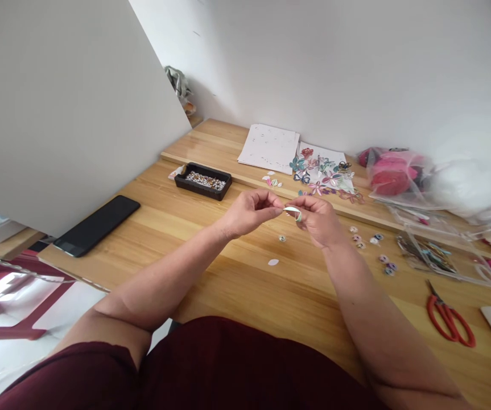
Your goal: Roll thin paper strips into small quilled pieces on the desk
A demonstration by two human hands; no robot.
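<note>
Over the middle of the table, both hands meet at a small pale green strip (pixel 292 209), which curves like a petal. My left hand (pixel 259 209) is closed, thumb and fingertips pinched at the strip's left tip. My right hand (pixel 314 217) is closed too, with the strip between its thumb and fingers; a light green loop lies by its thumb. Whether the strip is thread or paper I cannot tell. Below the hands, a small thread spool (pixel 282 238) and a white leaf-shaped piece (pixel 273 262) rest on the wood.
A black tray (pixel 205 191) of beads and a phone (pixel 97 225) lie left. Behind are paper sheets (pixel 268 145) and colourful flower shapes (pixel 331 179). To the right are several small spools (pixel 384 259), a clear plastic box (pixel 454 273) and red-handled scissors (pixel 445 313).
</note>
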